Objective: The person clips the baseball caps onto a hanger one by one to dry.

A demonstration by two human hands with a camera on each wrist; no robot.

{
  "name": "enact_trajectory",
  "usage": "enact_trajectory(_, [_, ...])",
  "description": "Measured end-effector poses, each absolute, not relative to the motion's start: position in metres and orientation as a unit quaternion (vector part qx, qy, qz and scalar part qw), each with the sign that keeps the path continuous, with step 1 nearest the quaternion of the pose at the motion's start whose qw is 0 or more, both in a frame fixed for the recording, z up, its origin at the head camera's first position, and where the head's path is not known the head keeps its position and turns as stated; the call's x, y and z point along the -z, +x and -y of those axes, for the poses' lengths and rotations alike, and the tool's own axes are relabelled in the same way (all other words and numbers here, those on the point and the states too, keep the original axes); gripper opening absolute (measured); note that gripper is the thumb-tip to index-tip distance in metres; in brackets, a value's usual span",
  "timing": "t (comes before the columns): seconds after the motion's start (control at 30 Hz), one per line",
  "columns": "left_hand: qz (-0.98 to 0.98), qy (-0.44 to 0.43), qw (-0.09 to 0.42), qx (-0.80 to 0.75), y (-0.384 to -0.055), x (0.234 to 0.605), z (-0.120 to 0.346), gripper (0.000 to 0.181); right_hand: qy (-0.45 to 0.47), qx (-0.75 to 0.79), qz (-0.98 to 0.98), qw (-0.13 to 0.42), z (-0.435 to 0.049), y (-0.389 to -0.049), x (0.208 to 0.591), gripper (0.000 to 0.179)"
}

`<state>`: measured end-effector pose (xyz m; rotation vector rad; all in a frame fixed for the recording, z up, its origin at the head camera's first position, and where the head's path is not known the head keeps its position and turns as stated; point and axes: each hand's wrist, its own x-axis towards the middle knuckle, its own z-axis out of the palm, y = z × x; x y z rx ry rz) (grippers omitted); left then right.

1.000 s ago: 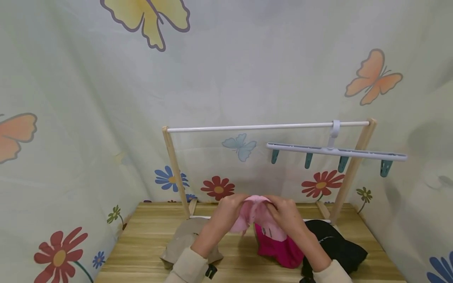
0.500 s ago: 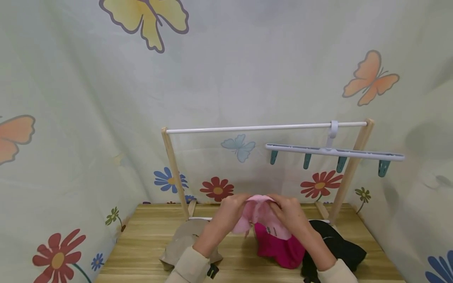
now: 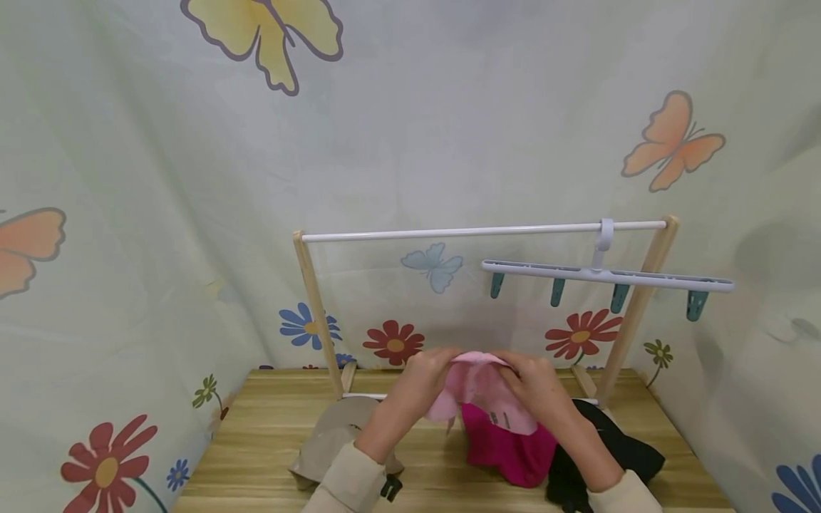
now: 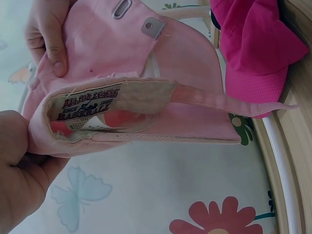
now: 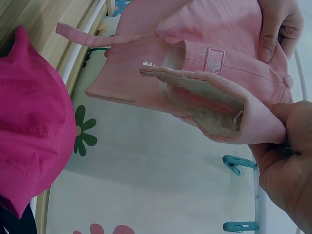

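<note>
Left hand [image 3: 418, 383] and right hand [image 3: 537, 386] grip light-pink cloth baseball cap [image 3: 481, 385]; black fabric cap [image 3: 631, 454] near right edge of wooden table [image 3: 246, 456].

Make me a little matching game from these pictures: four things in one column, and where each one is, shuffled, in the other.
Things
1. Pale pink cap
2. Beige cap
3. Black cap
4. Clip hanger

Places
A. Lying on the table, furthest right of the caps in the head view
B. Hooked over the white top rod
C. Held up between the left hand and the right hand
D. Lying on the table, furthest left of the caps in the head view

Right pairs: 1-C, 2-D, 3-A, 4-B
</note>
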<state>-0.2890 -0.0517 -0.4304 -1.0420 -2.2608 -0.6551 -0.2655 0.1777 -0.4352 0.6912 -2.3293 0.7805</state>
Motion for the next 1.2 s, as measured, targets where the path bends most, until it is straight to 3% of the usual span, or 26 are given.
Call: enact_trajectory(1.2, [0.85,-0.36,0.293,0.249,-0.297,0.413,0.036,0.018,0.243,-0.276,0.873,0.322,-0.19,-0.269,0.414,0.022])
